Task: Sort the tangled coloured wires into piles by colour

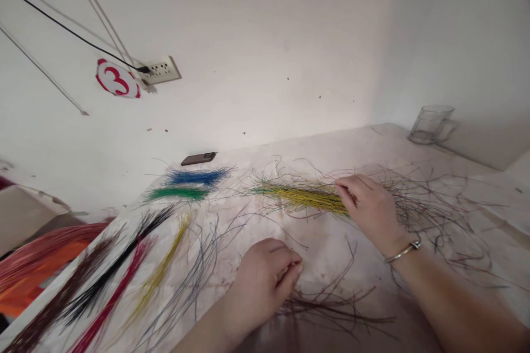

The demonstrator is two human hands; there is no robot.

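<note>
My right hand [366,207] lies over the right end of a long bundle of thin yellow wires [302,198], its fingers gripping the strands. A loose tangle of dark wires [430,215] spreads beyond that hand. My left hand [265,284] hangs nearer the front with its fingers curled together; any thin wire between them is too fine to tell. Below it lies a scattered clump of brown wires [331,309]. Farther left lie a blue bundle [196,177], a green bundle [176,194], and separate black [120,259], red [114,292] and yellow [161,265] strands.
A dark phone [199,159] lies at the table's back edge, and a glass mug [430,124] stands in the far right corner. On the wall are a power socket [161,70] with a black cable and a round "3" sign [118,78]. Red strands [41,253] hang over the left edge.
</note>
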